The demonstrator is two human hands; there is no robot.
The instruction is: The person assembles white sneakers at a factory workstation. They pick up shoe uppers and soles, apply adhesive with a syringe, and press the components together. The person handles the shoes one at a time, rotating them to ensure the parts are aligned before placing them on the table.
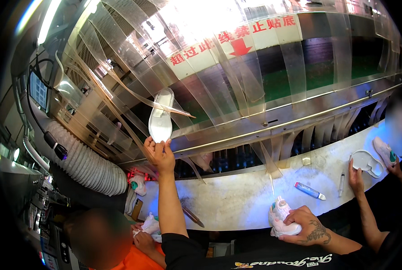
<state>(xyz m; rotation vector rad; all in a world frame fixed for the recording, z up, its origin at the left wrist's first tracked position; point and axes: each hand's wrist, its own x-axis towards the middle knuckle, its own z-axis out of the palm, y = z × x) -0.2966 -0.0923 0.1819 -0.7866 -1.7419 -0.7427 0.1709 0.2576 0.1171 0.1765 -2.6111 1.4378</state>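
Note:
Reaching up and forward, my left hand pinches the heel end of a white shoe sole between thumb and fingers. The sole is raised at the hanging clear plastic strips, and one strip crosses its upper part. My right hand is wrapped round a white and pale pink shoe low over the near edge of the worktable. Its palm and some of the shoe are hidden.
A conveyor with a metal rail runs behind the strips. On the table lie a blue tube, a thin pen-like tool and a brush-like tool. Co-workers sit at left, holding a shoe, and right, holding a sole. A ribbed duct stands left.

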